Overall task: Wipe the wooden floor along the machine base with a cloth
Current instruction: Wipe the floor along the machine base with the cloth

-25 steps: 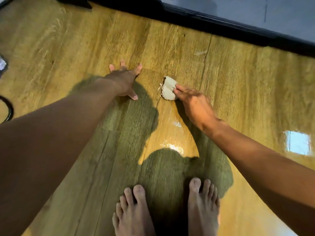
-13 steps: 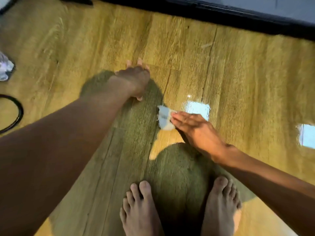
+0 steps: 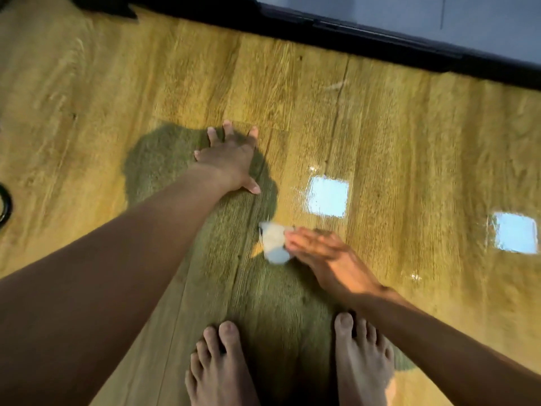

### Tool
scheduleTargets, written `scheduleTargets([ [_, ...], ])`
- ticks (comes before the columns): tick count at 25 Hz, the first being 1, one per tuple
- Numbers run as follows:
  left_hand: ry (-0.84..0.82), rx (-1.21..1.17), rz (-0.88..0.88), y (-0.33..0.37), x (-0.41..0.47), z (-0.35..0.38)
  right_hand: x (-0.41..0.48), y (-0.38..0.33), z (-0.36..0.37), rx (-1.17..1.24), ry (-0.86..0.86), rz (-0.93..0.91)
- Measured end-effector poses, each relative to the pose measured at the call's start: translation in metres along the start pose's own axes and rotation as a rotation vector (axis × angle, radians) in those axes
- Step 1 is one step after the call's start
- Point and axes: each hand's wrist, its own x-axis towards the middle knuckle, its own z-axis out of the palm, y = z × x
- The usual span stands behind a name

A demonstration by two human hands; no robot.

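Note:
A small pale cloth [image 3: 273, 243] lies on the glossy wooden floor [image 3: 409, 142], and my right hand [image 3: 325, 256] presses it down with flat fingers on its right part. My left hand [image 3: 231, 159] rests flat on the floor above and left of the cloth, fingers spread, holding nothing. The dark machine base [image 3: 366, 43] runs along the top of the view, well beyond both hands. The picture is somewhat blurred by motion.
My two bare feet [image 3: 289, 364] stand at the bottom centre, just below the cloth. A black cable loop [image 3: 5, 205] lies at the left edge. Two bright window reflections [image 3: 328, 199] shine on the floor to the right.
My right hand has drawn the cloth back across the floor, away from the machine base and toward my feet. My left hand has stayed planted on the floor.

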Motion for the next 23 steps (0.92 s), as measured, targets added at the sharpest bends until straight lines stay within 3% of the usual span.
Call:
scheduleTargets([
  [3, -0.023, -0.004, 0.004, 0.001, -0.001, 0.000, 0.005, 0.020, -0.016, -0.028, -0.025, -0.172],
  [7, -0.016, -0.026, 0.006, -0.001, -0.003, -0.003, 0.100, 0.069, -0.049, -0.124, 0.024, 0.127],
  [9, -0.031, -0.007, 0.008, -0.001, -0.003, -0.002, 0.102, 0.070, -0.045, -0.145, 0.064, 0.184],
  [14, -0.055, 0.047, -0.020, 0.004, 0.001, -0.004, 0.068, 0.063, -0.038, -0.048, 0.034, -0.005],
  [19, -0.081, 0.069, -0.009, 0.002, 0.004, -0.002, 0.159, 0.115, -0.069, -0.096, 0.193, 0.325],
  [23, -0.079, 0.189, 0.009, 0.007, 0.013, -0.004, 0.109, 0.096, -0.038, -0.108, 0.101, 0.037],
])
